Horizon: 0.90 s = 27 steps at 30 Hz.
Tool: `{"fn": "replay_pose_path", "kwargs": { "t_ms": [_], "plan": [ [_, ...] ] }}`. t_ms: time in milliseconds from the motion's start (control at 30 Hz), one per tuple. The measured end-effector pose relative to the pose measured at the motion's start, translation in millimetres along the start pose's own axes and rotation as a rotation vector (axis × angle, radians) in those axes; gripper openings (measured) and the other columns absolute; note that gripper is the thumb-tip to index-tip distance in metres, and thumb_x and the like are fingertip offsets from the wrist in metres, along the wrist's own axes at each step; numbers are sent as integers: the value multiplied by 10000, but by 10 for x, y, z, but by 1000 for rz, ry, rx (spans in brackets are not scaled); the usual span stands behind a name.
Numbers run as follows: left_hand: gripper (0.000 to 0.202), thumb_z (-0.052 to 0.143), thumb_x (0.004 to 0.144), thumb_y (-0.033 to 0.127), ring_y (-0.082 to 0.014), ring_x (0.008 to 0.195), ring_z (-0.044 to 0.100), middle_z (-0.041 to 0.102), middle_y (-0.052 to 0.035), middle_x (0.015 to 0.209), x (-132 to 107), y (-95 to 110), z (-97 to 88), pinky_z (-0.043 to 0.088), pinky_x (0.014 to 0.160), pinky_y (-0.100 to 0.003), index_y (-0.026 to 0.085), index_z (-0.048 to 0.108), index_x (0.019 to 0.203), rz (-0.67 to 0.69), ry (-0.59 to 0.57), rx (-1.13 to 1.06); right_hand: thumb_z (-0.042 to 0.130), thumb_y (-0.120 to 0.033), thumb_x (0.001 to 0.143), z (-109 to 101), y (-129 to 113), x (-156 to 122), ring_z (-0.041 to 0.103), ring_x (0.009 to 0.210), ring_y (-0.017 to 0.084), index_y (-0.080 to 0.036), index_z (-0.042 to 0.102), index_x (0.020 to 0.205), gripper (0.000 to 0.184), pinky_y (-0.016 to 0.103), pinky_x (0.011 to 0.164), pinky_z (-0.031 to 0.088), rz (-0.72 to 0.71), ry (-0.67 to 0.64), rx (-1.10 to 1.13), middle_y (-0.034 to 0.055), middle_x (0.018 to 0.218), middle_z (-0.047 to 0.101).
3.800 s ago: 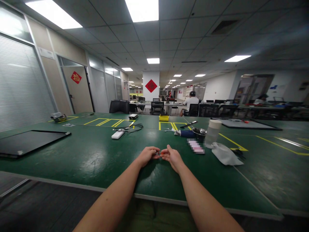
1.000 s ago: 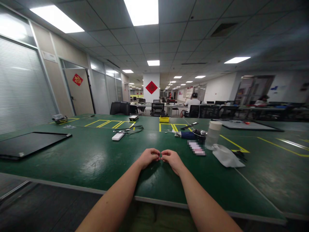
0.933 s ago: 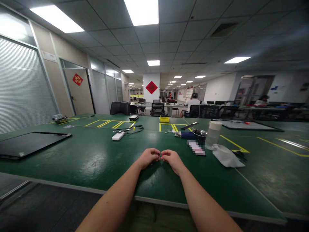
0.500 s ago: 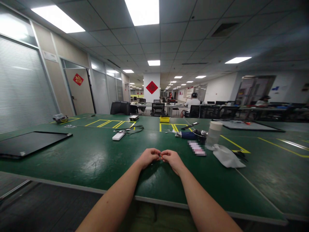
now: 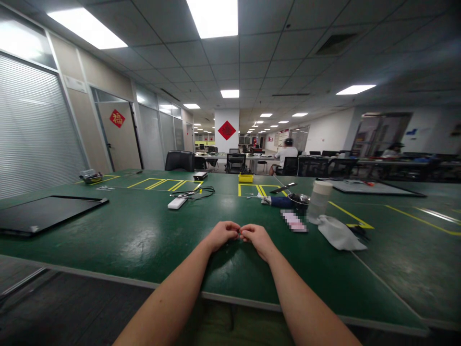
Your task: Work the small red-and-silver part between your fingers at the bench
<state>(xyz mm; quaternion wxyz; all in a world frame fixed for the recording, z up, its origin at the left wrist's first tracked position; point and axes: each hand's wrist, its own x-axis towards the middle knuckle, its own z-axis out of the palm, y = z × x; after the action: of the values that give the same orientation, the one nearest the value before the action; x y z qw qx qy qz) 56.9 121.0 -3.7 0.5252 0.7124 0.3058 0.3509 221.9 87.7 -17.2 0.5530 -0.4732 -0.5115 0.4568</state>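
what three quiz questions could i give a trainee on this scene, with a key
1. True or false: the left hand and right hand have their fingertips close together over the table.
2. Which is closest to the bottle: a) black panel, b) bag, c) door?
3. Fill in the colour: the box straight ahead of the hands, near the table's far edge, is ____.

Key: 1. true; 2. b; 3. yellow
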Motion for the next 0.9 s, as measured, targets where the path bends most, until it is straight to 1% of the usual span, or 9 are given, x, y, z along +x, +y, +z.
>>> {"fn": "replay_pose_path", "kwargs": {
  "t_ms": [167, 300, 433, 600, 900],
  "plan": [
    [308, 557, 640, 105, -101, 624, 551, 672, -37, 779, 11, -23, -3, 421, 613, -208, 108, 678, 924, 19, -6, -26, 677, -270, 683, -11, 12, 24, 640, 616, 138, -110, 682, 747, 172, 208, 538, 482, 42, 2, 45, 63, 662, 679],
    [317, 554, 635, 89, -103, 632, 555, 671, -34, 772, 9, -30, -4, 424, 620, -208, 111, 677, 926, 27, -4, -34, 642, -311, 743, -12, 1, 15, 636, 603, 125, -108, 685, 748, 208, 198, 538, 487, 40, 6, 64, 71, 675, 678],
    [314, 566, 638, 95, -105, 624, 554, 669, -32, 756, 3, -11, -2, 425, 618, -212, 112, 678, 931, 5, 3, -24, 604, -329, 793, -10, -10, 9, 635, 590, 118, -104, 682, 764, 240, 191, 529, 487, 56, 4, 96, 81, 681, 676],
    [318, 565, 645, 110, -111, 623, 558, 670, -33, 750, 2, -6, -6, 428, 625, -220, 112, 678, 942, 4, 3, -2, 621, -333, 790, -11, -11, 13, 635, 593, 127, -103, 682, 757, 240, 198, 525, 491, 61, 8, 94, 81, 661, 670],
    [326, 557, 649, 118, -114, 635, 564, 678, -46, 775, 2, -15, -12, 431, 630, -223, 106, 676, 953, 18, 2, 18, 617, -337, 781, 0, -33, -1, 623, 579, 112, -100, 676, 753, 245, 190, 528, 480, 68, 6, 101, 75, 665, 668]
  ]
}}
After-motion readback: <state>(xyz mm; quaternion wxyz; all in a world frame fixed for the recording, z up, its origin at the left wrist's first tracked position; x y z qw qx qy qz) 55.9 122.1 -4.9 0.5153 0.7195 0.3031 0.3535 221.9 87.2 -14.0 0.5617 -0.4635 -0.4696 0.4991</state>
